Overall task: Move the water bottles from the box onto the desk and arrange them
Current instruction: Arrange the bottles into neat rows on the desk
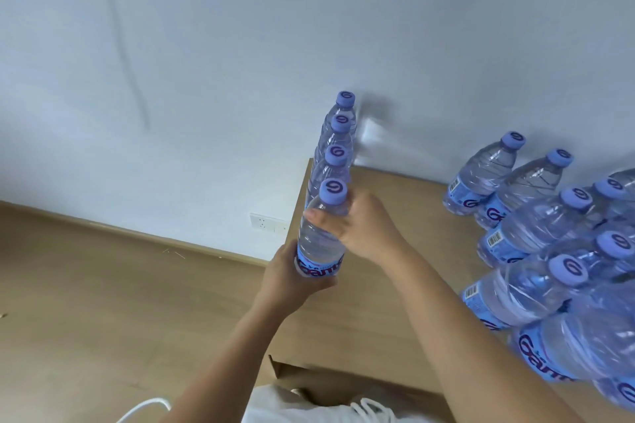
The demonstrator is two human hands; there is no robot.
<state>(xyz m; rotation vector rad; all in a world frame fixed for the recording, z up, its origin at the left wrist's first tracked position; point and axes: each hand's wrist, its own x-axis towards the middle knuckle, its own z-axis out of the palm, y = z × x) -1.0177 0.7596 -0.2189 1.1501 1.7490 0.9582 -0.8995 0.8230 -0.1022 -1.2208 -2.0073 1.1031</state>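
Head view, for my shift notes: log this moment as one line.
step: placing | item: front bottle of left-edge row | left hand: holds base | right hand: grips neck | surface: desk

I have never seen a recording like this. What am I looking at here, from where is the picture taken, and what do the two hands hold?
There is no machine: a person wears a camera on the head, looking down at their own arms. Both hands hold one water bottle, the nearest in a row of four along the left edge of the wooden desk. The left hand grips its labelled base; the right hand grips below the cap. More bottles stand grouped at the right. An open cardboard box lies below.
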